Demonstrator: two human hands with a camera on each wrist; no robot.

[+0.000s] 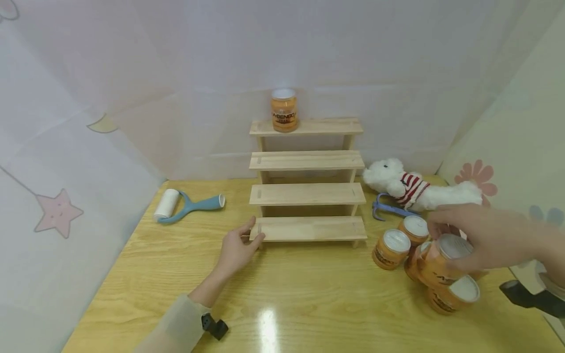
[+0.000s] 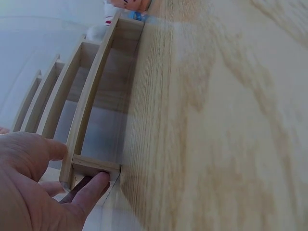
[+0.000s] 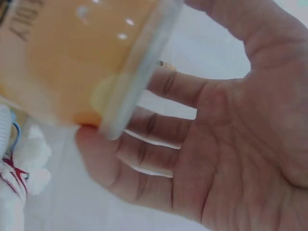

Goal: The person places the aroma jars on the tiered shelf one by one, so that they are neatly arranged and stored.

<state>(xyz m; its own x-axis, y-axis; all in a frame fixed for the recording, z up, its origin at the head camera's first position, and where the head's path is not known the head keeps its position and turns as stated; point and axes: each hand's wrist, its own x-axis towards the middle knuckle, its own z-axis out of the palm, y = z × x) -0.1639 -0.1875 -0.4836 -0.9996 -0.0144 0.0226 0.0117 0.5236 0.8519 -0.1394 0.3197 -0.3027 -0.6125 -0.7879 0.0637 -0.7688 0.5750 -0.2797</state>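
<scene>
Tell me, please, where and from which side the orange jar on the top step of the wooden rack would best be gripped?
Probably round its orange body, below the white lid, coming from the front. The orange jar stands upright and alone on the top step of the rack, with the wall close behind it and the lower steps stretching out in front, so a grip from behind looks blocked. A grip from above over the lid may also work.

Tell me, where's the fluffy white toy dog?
In the head view, the toy dog lies on the table's far right, beside the wooden step shelf and just behind the orange jars.
</scene>
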